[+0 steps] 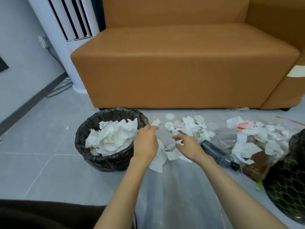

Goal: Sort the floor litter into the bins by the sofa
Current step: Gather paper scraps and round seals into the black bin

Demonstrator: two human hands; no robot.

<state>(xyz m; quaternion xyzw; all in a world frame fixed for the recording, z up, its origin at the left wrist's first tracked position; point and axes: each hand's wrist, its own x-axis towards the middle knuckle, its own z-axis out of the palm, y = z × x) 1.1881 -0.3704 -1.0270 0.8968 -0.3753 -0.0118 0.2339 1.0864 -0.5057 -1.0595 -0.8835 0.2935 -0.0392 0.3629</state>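
A bin lined with a black bag (92, 123) stands on the floor at the left, filled with crumpled white tissues (112, 138). My left hand (146, 142) hovers at its right rim, fingers loosely curled, with nothing visible in it. My right hand (188, 146) reaches with spread fingers over torn white paper (160, 159) on the floor between the hands. More paper scraps (189, 128) and round white discs (170, 116) lie beyond. A dark plastic bottle (217, 154) lies just right of my right wrist. A black mesh bin (288, 187) is at the right edge.
An orange sofa (181, 63) closes off the back. A clear bag of scraps (264, 138) and a brown bottle (257, 164) lie at the right. A white tower air conditioner (66, 30) and cables (57, 91) are at the left wall. Grey tiled floor (41, 154) spreads left.
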